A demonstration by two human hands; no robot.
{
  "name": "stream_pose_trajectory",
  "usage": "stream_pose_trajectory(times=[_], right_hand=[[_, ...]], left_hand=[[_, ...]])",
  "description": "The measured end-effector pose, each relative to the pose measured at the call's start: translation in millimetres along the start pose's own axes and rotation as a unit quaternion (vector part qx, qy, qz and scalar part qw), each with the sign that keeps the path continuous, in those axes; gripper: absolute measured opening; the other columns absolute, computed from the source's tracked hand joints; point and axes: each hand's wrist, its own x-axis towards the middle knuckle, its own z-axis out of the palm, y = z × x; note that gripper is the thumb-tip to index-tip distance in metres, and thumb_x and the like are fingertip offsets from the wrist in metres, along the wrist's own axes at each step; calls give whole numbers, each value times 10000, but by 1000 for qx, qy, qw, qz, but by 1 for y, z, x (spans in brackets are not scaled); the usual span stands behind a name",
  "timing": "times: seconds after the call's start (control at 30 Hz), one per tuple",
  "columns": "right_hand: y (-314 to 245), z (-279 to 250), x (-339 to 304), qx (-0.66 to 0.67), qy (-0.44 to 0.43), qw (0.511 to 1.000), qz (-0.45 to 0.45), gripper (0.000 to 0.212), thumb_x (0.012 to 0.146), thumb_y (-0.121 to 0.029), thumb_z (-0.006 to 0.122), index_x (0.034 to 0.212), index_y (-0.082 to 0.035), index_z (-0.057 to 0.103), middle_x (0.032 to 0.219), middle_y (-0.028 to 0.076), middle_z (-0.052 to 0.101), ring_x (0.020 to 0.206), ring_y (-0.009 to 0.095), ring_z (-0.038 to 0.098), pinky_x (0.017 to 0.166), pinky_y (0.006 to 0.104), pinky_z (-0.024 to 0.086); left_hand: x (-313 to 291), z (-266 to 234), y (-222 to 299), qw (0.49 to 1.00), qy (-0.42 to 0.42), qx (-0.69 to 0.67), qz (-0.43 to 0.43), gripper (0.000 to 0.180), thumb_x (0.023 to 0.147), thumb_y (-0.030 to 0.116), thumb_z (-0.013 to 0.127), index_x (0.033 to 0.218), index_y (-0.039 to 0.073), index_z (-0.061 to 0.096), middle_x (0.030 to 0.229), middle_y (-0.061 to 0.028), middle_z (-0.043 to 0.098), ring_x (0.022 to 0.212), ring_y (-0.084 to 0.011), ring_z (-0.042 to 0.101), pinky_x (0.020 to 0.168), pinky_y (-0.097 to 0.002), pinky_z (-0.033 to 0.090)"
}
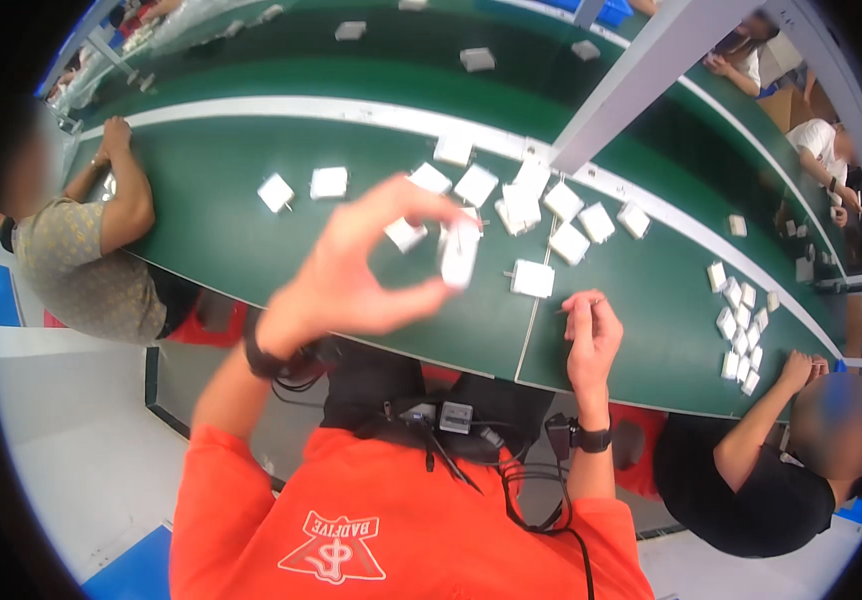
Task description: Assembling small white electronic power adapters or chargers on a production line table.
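My left hand [351,265] is raised over the green table, its thumb and fingers pinching a small white box-shaped adapter [459,254] by its ends. A thin dark line shows on the side of the adapter. Lower and to the right, my right hand [593,335] rests near the table's front edge with its fingers curled together. Whatever lies between those fingers is too small to make out. Between the hands and a little beyond lies a single white adapter [531,279] with a short metal prong at its left side. Several more white adapters [564,201] form a loose group behind it.
The green table [211,190] has a white rail [351,108] along its far side, with a dark green conveyor [411,65] beyond. A grey post [641,85] rises at the rail. Co-workers sit at left and right; more adapters [741,330] lie before the right one.
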Motion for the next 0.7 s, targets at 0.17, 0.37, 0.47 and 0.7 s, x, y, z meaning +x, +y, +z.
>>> stream_pose_trajectory(times=[0.17,0.37,0.47,0.7], right_hand=[[5,8,-1,10,-9,1000,20,225,1143,-81,601,973,25,703,891,10,716,663,31,495,590,240,383],[-2,4,-3,-38,-6,999,7,220,1120,-88,634,946,18,718,834,5,703,683,48,510,608,269,392],[-2,8,-3,-54,-5,998,14,222,1117,-105,647,948,10,734,796,0,690,685,49,519,608,263,392],[9,-1,-1,-43,-7,999,4,223,1145,-138,638,995,-4,732,814,-41,663,638,21,507,574,238,386]], left_hand=[[94,-67,-62,987,-25,153,-52,486,847,174,867,1293,53,715,1230,-72,791,1106,-203,732,929,-356,550],[145,-57,-209,938,-42,331,-95,474,837,218,821,1277,98,692,1165,-140,750,1200,-384,676,1020,-489,581],[146,-39,-248,939,22,332,-88,510,879,141,813,1362,95,653,1321,-156,685,1302,-402,633,1098,-484,557],[191,-5,-251,938,131,322,1,618,922,161,816,1474,16,577,1536,-245,565,1491,-447,509,1243,-502,465]])
